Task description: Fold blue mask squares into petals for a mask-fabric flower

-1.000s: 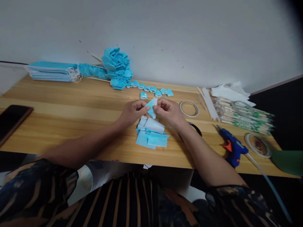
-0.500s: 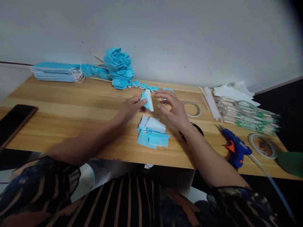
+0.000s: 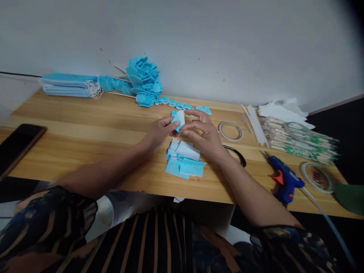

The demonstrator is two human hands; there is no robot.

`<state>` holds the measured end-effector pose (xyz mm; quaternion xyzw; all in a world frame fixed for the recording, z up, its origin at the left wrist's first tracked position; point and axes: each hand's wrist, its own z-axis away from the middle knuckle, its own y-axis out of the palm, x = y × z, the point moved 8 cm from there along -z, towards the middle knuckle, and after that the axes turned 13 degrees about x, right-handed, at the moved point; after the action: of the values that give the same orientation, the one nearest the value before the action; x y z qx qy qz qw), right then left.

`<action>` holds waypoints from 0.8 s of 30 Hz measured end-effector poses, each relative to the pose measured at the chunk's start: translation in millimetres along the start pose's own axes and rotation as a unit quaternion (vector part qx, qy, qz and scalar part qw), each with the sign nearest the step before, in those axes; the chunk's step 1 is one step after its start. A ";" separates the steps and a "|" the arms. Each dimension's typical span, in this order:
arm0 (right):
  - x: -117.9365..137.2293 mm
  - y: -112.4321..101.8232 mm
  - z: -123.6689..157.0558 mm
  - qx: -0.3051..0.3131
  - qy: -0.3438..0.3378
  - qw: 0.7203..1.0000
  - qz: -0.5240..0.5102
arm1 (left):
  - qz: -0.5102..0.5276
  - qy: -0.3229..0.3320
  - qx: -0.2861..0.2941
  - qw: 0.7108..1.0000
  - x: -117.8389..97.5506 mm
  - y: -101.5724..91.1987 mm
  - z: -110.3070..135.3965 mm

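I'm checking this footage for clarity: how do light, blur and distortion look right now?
Head view: light dim and diffuse, shadows on the table soft; upper right corner dark; left hand and right hand slightly soft, marks on the wrapped sticks smeared; table's front edge slants, whether from tilt or lens, I can't tell.

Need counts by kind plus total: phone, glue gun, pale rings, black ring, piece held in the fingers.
Phone: 1
Glue gun: 1
Pale rings: 3
Black ring, partly hidden: 1
Held blue-and-white piece: 1
Total: 7
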<state>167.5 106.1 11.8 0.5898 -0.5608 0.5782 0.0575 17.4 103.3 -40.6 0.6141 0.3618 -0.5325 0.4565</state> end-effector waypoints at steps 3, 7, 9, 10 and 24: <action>-0.9 1.6 0.1 -0.003 0.021 0.999 -0.040 | -0.049 0.010 -0.012 0.999 -6.5 -0.1 2.5; -3.3 6.4 0.6 -0.001 0.050 0.993 -0.104 | -0.099 0.022 -0.019 0.995 -15.8 2.3 6.3; -6.9 7.4 1.3 -0.009 0.070 0.989 -0.126 | -0.111 0.025 -0.021 0.993 -18.1 3.0 7.5; -9.0 7.9 1.7 -0.011 0.079 0.988 -0.135 | -0.114 0.026 -0.021 0.993 -18.7 3.3 7.8; -21.5 12.4 2.3 -0.012 0.136 0.972 -0.191 | -0.127 0.035 -0.002 0.991 -18.2 6.4 7.4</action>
<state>166.3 112.7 -12.2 0.6010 -0.4317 0.6245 0.2498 17.8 95.0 -21.7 0.5807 0.4535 -0.5637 0.3735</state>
